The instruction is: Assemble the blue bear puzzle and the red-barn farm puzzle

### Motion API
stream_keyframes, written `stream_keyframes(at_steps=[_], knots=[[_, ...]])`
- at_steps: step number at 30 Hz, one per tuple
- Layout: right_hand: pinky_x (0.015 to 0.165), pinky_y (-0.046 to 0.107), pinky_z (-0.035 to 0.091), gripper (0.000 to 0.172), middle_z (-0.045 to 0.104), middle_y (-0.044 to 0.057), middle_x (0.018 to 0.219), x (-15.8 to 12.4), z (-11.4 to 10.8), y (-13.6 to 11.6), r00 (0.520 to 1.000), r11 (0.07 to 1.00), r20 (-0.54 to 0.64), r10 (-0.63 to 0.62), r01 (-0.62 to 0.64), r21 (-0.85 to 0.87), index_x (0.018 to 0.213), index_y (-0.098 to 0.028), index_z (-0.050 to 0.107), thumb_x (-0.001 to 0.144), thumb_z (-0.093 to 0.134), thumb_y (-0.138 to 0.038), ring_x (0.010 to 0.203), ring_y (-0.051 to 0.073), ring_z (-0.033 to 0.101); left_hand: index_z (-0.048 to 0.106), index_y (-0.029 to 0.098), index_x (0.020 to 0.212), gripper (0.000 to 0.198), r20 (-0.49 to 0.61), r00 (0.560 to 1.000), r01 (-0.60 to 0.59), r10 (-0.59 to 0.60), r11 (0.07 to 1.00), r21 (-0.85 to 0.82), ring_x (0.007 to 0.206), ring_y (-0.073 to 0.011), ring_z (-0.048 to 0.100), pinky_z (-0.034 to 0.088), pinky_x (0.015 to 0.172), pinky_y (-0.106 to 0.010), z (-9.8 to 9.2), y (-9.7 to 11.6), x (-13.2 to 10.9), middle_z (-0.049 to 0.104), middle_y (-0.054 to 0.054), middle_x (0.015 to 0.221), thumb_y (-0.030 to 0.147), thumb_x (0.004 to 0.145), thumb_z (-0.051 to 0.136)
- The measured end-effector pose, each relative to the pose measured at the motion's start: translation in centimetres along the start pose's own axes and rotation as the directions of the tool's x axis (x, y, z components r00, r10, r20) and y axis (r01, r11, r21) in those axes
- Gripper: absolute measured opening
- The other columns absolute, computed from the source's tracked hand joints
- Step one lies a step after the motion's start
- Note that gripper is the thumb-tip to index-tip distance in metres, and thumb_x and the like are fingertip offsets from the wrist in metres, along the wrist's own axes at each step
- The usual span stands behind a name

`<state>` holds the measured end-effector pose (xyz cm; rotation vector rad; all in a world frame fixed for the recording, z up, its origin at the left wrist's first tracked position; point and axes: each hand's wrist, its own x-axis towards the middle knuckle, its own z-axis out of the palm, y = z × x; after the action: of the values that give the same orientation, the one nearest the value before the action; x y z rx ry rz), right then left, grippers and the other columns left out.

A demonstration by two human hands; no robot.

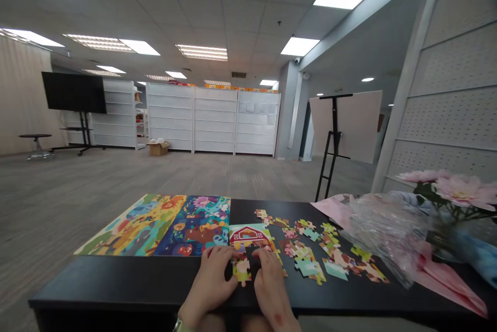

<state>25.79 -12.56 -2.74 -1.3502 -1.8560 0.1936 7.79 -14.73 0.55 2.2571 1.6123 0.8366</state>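
Note:
My left hand (209, 280) sits at the table's near edge, its fingertips against a small multicoloured jigsaw piece (241, 270). My right hand (269, 283) lies just to the right of that piece, with its fingers on the lower edge of a partly joined jigsaw showing a red barn (248, 236). Loose jigsaw pieces (310, 254) are scattered to the right of my right hand. Two finished picture puzzles (155, 226) lie side by side at the far left of the table.
The black table (116, 275) has a crumpled clear plastic bag (384, 233) on its right, over pink wrapping paper (446, 280). Pink flowers (462, 192) rise at the right end. Beyond the table are carpet, a black-legged easel (334, 135), and white shelving.

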Motion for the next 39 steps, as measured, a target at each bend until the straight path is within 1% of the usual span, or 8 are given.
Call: stream_keyframes(at_steps=[4, 8, 13, 23, 28, 31, 35, 39], knots=[[0.091, 0.036, 0.046, 0.046, 0.067, 0.007, 0.099, 0.2, -0.1, 0.5, 0.999, 0.997, -0.009, 0.036, -0.035, 0.065, 0.098, -0.018, 0.064, 0.067, 0.035, 0.001, 0.098, 0.023, 0.06, 0.064, 0.032, 0.114, 0.043, 0.011, 1.0, -0.003, 0.003, 1.0, 0.015, 0.126, -0.0244, 0.049, 0.022, 0.108, -0.042, 0.3, -0.4, 0.1, 0.063, 0.0, 0.131, 0.022, 0.072, 0.057], [0.09, 0.036, 0.046, 0.044, 0.067, 0.006, 0.097, 0.2, -0.1, 0.4, 0.999, 0.995, -0.018, 0.042, -0.04, 0.087, 0.096, -0.02, 0.064, 0.068, 0.035, 0.0, 0.097, 0.023, 0.06, 0.064, 0.032, 0.11, 0.041, 0.011, 1.0, -0.004, 0.003, 1.0, 0.026, 0.124, -0.0245, 0.05, 0.023, 0.108, -0.042, 0.4, -0.5, 0.1, 0.063, 0.001, 0.129, 0.022, 0.071, 0.057], [0.087, 0.036, 0.045, 0.044, 0.066, 0.006, 0.094, 0.1, -0.3, 0.2, 0.999, 0.996, -0.019, 0.042, -0.041, 0.081, 0.094, -0.02, 0.063, 0.068, 0.035, 0.001, 0.094, 0.022, 0.06, 0.064, 0.032, 0.107, 0.042, 0.037, 0.999, -0.026, 0.024, 0.999, 0.039, 0.126, -0.0248, 0.049, 0.023, 0.107, -0.042, 0.2, -0.3, 0.1, 0.063, 0.001, 0.13, 0.02, 0.068, 0.056], [0.088, 0.035, 0.043, 0.042, 0.066, 0.005, 0.094, -0.1, -0.3, 0.0, 0.998, 0.997, -0.01, 0.056, -0.055, 0.055, 0.092, -0.02, 0.063, 0.067, 0.037, 0.002, 0.094, 0.022, 0.06, 0.066, 0.032, 0.103, 0.035, 0.04, 0.999, -0.004, 0.002, 0.999, 0.047, 0.127, -0.0251, 0.048, 0.021, 0.109, -0.046, 0.5, -0.5, 0.2, 0.062, 0.0, 0.132, 0.023, 0.07, 0.057], [0.087, 0.035, 0.043, 0.043, 0.067, 0.005, 0.094, 0.0, -0.5, -0.2, 0.998, 0.996, 0.006, 0.064, -0.064, 0.056, 0.091, -0.02, 0.063, 0.066, 0.036, 0.002, 0.095, 0.022, 0.06, 0.066, 0.03, 0.103, 0.029, 0.014, 1.0, 0.016, -0.017, 0.998, 0.068, 0.127, -0.0258, 0.048, 0.02, 0.11, -0.047, 0.6, -0.1, 0.2, 0.063, -0.001, 0.13, 0.03, 0.075, 0.059], [0.088, 0.035, 0.043, 0.044, 0.067, 0.005, 0.095, -0.1, -0.6, -0.2, 0.999, 0.997, 0.01, 0.054, -0.054, 0.063, 0.092, -0.02, 0.063, 0.067, 0.036, 0.003, 0.095, 0.022, 0.06, 0.065, 0.03, 0.107, 0.032, 0.023, 1.0, 0.012, -0.014, 0.997, 0.08, 0.128, -0.0262, 0.048, 0.021, 0.11, -0.047, 0.5, 0.0, 0.1, 0.062, -0.002, 0.132, 0.03, 0.075, 0.059], [0.088, 0.036, 0.044, 0.044, 0.066, 0.004, 0.094, -0.1, -0.7, -0.2, 0.999, 0.997, 0.01, 0.032, -0.033, 0.075, 0.093, -0.021, 0.062, 0.068, 0.036, 0.003, 0.094, 0.022, 0.06, 0.065, 0.03, 0.108, 0.037, 0.053, 0.998, 0.013, -0.019, 0.995, 0.101, 0.13, -0.0262, 0.046, 0.018, 0.112, -0.048, 0.4, 0.0, 0.1, 0.059, -0.002, 0.136, 0.025, 0.073, 0.057], [0.093, 0.037, 0.044, 0.042, 0.064, 0.004, 0.091, -0.3, -0.9, -0.6, 0.998, 0.995, -0.004, -0.058, 0.058, 0.08, 0.087, -0.021, 0.06, 0.065, 0.035, 0.004, 0.098, 0.022, 0.057, 0.064, 0.029, 0.11, 0.038, 0.067, 0.997, 0.018, -0.026, 0.992, 0.128, 0.131, -0.0266, 0.045, 0.019, 0.111, -0.049, 0.6, -0.2, 0.2, 0.058, -0.003, 0.137, 0.026, 0.073, 0.056]])
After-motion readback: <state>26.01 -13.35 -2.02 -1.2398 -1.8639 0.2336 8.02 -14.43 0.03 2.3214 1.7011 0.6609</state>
